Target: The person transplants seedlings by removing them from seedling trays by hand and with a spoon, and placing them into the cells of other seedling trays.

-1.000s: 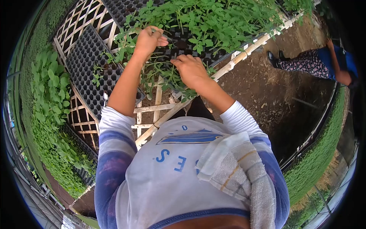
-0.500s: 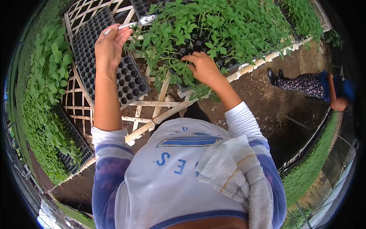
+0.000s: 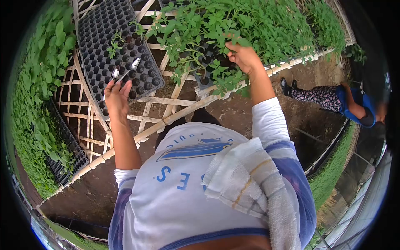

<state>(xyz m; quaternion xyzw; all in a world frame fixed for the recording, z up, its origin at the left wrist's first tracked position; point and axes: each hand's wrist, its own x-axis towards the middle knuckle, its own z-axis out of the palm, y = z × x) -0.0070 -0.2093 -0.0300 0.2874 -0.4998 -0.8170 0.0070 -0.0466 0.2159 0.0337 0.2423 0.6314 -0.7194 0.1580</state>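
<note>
My left hand (image 3: pixel 118 98) is over the mostly empty black cell tray (image 3: pixel 96 41), its fingers closed at the handle of a metal spoon (image 3: pixel 135 63). A second spoon (image 3: pixel 116 73) rests on the tray beside it. Small uprooted-looking seedlings (image 3: pixel 114 45) lie on the same tray. My right hand (image 3: pixel 243 56) is among the leaves at the front of the dense green seedlings (image 3: pixel 266 31), fingers bent but apart, their tips partly covered by foliage. Below it a dark tray corner (image 3: pixel 204 79) shows between stems.
A pale slatted bench (image 3: pixel 175 100) with a long front rail (image 3: pixel 146 132) holds the trays. More leafy plants (image 3: pixel 37 83) stand at left. A person (image 3: pixel 325 98) in a blue top and patterned trousers stands on the dirt path at right.
My left hand went from the seedlings to the left, lifted a spoon, and has lowered it over the cell tray. My right hand has moved up and right from the tray cells into the leaves.
</note>
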